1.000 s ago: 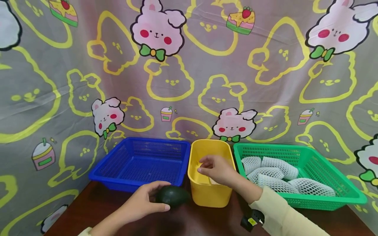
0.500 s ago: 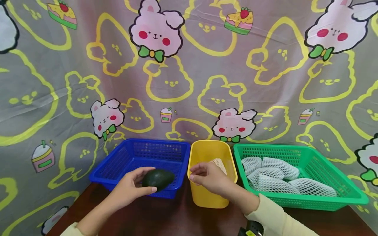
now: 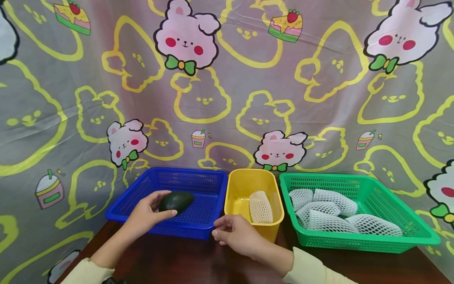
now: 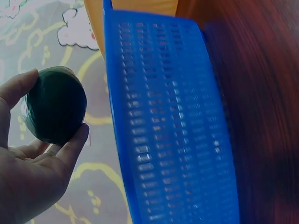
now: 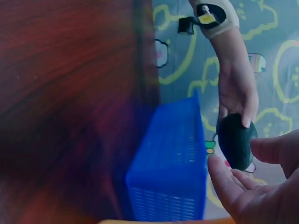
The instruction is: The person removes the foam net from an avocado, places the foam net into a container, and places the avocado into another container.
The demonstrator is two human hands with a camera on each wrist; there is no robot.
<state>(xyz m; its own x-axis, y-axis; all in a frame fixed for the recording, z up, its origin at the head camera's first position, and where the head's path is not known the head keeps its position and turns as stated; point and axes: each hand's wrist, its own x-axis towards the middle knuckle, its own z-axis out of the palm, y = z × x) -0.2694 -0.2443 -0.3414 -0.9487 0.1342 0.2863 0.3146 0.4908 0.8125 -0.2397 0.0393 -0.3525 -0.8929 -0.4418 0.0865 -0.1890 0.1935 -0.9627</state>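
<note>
My left hand [image 3: 145, 213] grips a dark green avocado [image 3: 176, 202] over the front part of the blue basket [image 3: 166, 225]. In the left wrist view the avocado [image 4: 56, 105] sits between thumb and fingers, above the basket's rim. My right hand [image 3: 239, 236] holds nothing; its fingers are loosely bent near the front of the yellow bin [image 3: 273, 232], by the blue basket's right front corner. A cream foam net sleeve [image 3: 260, 207] lies inside the yellow bin. The right wrist view shows the right hand [image 5: 261, 182] with thumb and fingers apart.
On the right stands a green basket [image 3: 358, 241] with several items in white foam nets [image 3: 333, 221]. The three containers stand side by side on a dark wooden table [image 3: 184, 260]. A patterned curtain [image 3: 220, 86] hangs right behind them.
My left hand has carried the avocado left and up, from the table front to over the blue basket. My right hand has moved out of the yellow bin toward me, uncovering the foam net.
</note>
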